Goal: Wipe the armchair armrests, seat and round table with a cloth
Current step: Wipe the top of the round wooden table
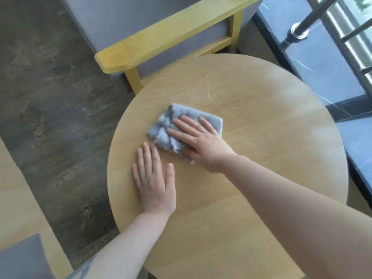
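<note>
A round light-wood table (261, 137) fills the middle of the head view. A grey-blue cloth (171, 125), crumpled on its left side, lies on the table left of centre. My right hand (201, 139) presses flat on the cloth with fingers spread. My left hand (155, 180) lies flat on the bare tabletop just below and left of the cloth, holding nothing. Behind the table stands an armchair with a yellow wooden armrest (171, 35) and grey upholstery (120, 19).
Dark wood-look floor (50, 97) lies to the left. A second armchair's armrest (22, 198) shows at the lower left. A dark marble sill (322, 77) and metal railing (330, 11) run along the right, close to the table's edge.
</note>
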The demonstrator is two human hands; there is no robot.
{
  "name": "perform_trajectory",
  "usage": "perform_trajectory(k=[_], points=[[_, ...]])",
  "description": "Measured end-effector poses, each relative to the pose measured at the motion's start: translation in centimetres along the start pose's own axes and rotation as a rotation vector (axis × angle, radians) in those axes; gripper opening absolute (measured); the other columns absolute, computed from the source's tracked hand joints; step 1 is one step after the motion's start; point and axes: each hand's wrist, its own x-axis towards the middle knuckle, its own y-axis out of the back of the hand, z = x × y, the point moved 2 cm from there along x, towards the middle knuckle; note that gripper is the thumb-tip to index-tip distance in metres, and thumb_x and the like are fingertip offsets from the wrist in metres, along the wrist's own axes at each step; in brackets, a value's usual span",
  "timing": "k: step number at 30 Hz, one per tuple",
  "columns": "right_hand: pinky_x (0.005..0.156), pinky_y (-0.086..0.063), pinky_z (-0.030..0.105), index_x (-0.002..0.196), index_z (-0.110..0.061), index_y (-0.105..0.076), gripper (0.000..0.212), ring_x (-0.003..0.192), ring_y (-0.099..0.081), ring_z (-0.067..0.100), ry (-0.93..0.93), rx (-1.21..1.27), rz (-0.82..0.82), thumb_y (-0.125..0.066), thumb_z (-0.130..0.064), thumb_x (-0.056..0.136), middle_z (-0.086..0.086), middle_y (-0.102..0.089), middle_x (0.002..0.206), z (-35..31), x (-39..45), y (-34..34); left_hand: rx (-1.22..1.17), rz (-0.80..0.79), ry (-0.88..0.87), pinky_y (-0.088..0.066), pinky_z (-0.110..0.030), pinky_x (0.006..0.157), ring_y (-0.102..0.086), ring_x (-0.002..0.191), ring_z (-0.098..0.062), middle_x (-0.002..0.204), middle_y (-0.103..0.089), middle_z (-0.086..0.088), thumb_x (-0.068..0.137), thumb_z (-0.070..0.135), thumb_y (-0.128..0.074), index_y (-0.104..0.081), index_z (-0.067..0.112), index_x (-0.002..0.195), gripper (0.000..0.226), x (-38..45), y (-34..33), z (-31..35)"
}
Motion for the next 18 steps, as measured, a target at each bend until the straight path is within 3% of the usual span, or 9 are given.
perform_trajectory(k=[3,4,6,9,11,13,16,17,18], points=[[0.118,0.007,0.04,0.152,-0.036,-0.011,0.06,0.147,0.005,0.009,-0.82,0.125,0.332,-0.031,-0.033,0.096,-0.008,-0.004,0.161,2.0,-2.3,-0.5,0.019,-0.048,-0.05,0.016,-0.029,0.115,0.014,0.145,-0.008,0.158,0.008,0.007,0.093,0.052,-0.008,-0.003,0.018,0.153,0.068,1.2,0.3,0.5],[0.118,0.009,0.04,0.152,-0.035,-0.007,0.061,0.147,0.007,0.011,-0.946,0.094,0.379,-0.029,-0.033,0.096,-0.006,-0.001,0.161,0.4,-3.3,-1.4,0.017,-0.066,-0.072,0.015,-0.03,0.115,0.014,0.145,-0.008,0.159,0.007,0.006,0.094,0.051,-0.009,-0.003,0.018,0.153,0.068,1.6,0.5,0.4],[0.117,0.007,0.041,0.153,-0.032,-0.009,0.062,0.148,0.004,0.014,-0.755,0.026,0.323,-0.028,-0.035,0.094,-0.003,-0.006,0.161,-3.6,-3.6,-2.8,0.019,-0.082,-0.124,0.01,-0.032,0.116,0.009,0.146,-0.011,0.16,0.001,0.003,0.095,0.048,-0.013,-0.009,0.015,0.153,0.067,2.3,0.7,0.0],[0.118,-0.002,0.042,0.151,-0.03,-0.023,0.056,0.148,-0.007,0.014,-0.024,-0.081,0.05,-0.032,-0.038,0.097,-0.004,-0.017,0.159,-4.0,-1.5,-2.2,0.017,-0.109,-0.177,0.004,-0.033,0.116,-0.002,0.146,-0.012,0.158,-0.012,-0.002,0.096,0.045,-0.019,-0.021,0.008,0.149,0.065,3.1,1.4,-0.8],[0.119,-0.001,0.04,0.151,-0.033,-0.02,0.055,0.147,-0.006,0.012,0.141,-0.145,-0.024,-0.03,-0.04,0.098,-0.008,-0.015,0.16,-0.6,0.4,-0.1,0.038,-0.157,-0.239,0.004,-0.032,0.117,0.0,0.146,-0.012,0.159,-0.011,0.0,0.097,0.044,-0.017,-0.021,0.01,0.15,0.063,3.9,2.2,-1.3],[0.119,0.0,0.04,0.151,-0.036,-0.017,0.056,0.147,0.0,0.008,-0.183,-0.069,0.067,-0.026,-0.043,0.097,-0.01,-0.011,0.16,2.7,0.7,1.3,0.066,-0.227,-0.31,0.008,-0.032,0.118,0.007,0.146,-0.008,0.16,-0.002,0.005,0.097,0.045,-0.012,-0.011,0.017,0.152,0.062,5.0,3.2,-1.8],[0.119,0.003,0.041,0.153,-0.035,-0.011,0.059,0.147,0.005,0.008,-0.959,0.071,0.366,-0.023,-0.038,0.095,-0.007,-0.005,0.161,1.2,-1.8,-0.3,0.075,-0.28,-0.37,0.01,-0.033,0.118,0.014,0.145,-0.005,0.16,0.004,0.008,0.097,0.046,-0.008,-0.003,0.022,0.152,0.06,6.7,4.0,-1.8],[0.118,0.004,0.042,0.153,-0.033,-0.009,0.06,0.147,0.005,0.01,-1.073,0.069,0.404,-0.022,-0.037,0.094,-0.006,-0.003,0.162,-1.1,-2.1,-1.4,0.076,-0.279,-0.384,0.01,-0.033,0.118,0.013,0.145,-0.005,0.16,0.003,0.008,0.097,0.045,-0.008,-0.004,0.021,0.152,0.06,7.1,4.0,-1.6],[0.118,0.003,0.044,0.153,-0.031,-0.01,0.061,0.147,0.004,0.013,-1.063,0.072,0.414,-0.022,-0.037,0.094,-0.004,-0.004,0.161,-3.5,-1.6,-2.2,0.074,-0.277,-0.393,0.009,-0.033,0.118,0.012,0.145,-0.005,0.16,0.001,0.007,0.097,0.045,-0.009,-0.006,0.02,0.153,0.06,7.5,3.9,-1.4]])
